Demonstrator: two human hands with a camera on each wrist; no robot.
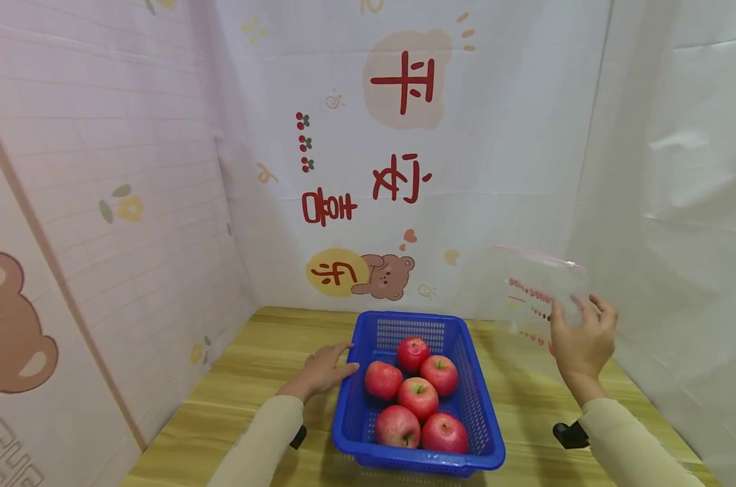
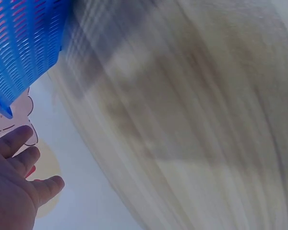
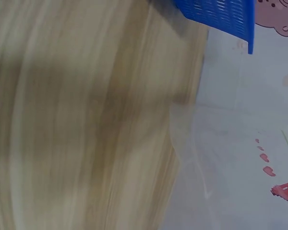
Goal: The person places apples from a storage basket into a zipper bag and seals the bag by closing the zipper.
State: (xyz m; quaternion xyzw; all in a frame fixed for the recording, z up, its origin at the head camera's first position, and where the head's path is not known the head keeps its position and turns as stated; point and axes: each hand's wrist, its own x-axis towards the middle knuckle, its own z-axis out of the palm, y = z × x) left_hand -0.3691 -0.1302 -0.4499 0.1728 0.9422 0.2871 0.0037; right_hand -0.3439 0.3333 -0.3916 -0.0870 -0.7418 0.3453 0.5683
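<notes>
A blue plastic basket with perforated walls holds several red apples. My left hand is at the basket's left rim, its fingers loosely extended. The left wrist view shows that hand with spread fingers below the basket's side. To the right of the basket, my right hand holds a clear zip bag by its right side, raised over the table. Red print and a pink zip with a white slider mark the bag. In the right wrist view the bag hangs translucent, and the hand is out of frame.
The basket stands on a wood-grain table. White printed sheets with bears and red characters rise behind the table and along both sides. A black wrist device sits beneath the right forearm.
</notes>
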